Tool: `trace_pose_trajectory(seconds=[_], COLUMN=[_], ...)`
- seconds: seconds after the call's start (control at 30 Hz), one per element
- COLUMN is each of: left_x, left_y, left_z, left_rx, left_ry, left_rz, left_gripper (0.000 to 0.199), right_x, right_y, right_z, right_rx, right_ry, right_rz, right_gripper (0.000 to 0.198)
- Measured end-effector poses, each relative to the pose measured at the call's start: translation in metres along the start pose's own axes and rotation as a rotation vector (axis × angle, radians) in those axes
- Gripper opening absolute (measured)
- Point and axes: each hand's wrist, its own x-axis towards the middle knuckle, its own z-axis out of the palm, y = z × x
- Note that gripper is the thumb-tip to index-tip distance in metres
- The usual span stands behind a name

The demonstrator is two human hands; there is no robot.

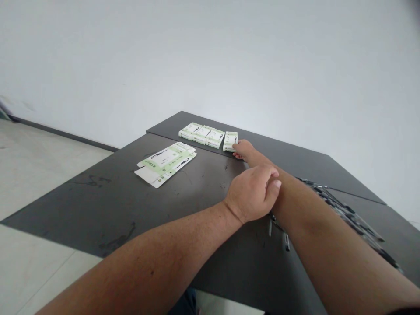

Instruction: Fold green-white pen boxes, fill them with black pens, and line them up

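Note:
My right hand (244,150) reaches to the far part of the table, its fingers closed on the right side of a small white and green box (230,141). That box stands at the right end of a row of similar boxes (202,134), with a narrow gap between. Nearer to me, my left hand (252,192) is closed, with thumb and index finger curled in beside my right forearm. What it holds, if anything, is hidden. Several thin pens (285,238) lie just below it, partly covered by my right arm.
Flat, unfolded white and green cartons (166,162) lie on the left of the dark table (114,197). A pile of dark and clear pens (351,214) spreads to the right of my right forearm. A seam crosses the tabletop. Behind stands a white wall (210,57).

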Motion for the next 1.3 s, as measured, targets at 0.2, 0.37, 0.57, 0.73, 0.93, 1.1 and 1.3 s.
trace_pose_trajectory(seconds=[0.2,0.37,0.57,0.73,0.93,1.1,1.3], left_x=[0.0,0.001,0.002,0.004,0.008,0.015,0.035], left_y=[0.002,0.002,0.0,-0.001,-0.006,-0.011,-0.017], left_z=[0.001,0.0,-0.003,-0.005,-0.006,-0.011,-0.027], left_rx=[-0.01,0.015,0.052,0.078,0.197,0.3,0.539], left_ry=[-0.001,-0.038,-0.077,-0.098,-0.137,-0.179,-0.371], left_rz=[0.02,-0.015,-0.041,-0.064,-0.084,-0.144,-0.268], left_gripper=[0.025,0.027,0.026,0.022,0.017,0.017,0.011], right_x=[-0.005,-0.011,-0.038,-0.093,-0.187,-0.235,-0.237], right_y=[-0.007,-0.008,-0.005,0.009,0.076,0.142,0.178], right_z=[0.001,0.004,-0.011,-0.054,-0.102,-0.115,-0.125], right_rx=[-0.199,-0.237,-0.183,-0.116,-0.004,-0.109,-0.192], right_ry=[-0.018,0.002,-0.002,0.081,0.139,0.295,0.511], right_rz=[-0.001,-0.059,-0.147,-0.243,-0.396,-0.533,-0.556], right_gripper=[0.046,0.046,0.045,0.059,0.067,0.061,0.054])
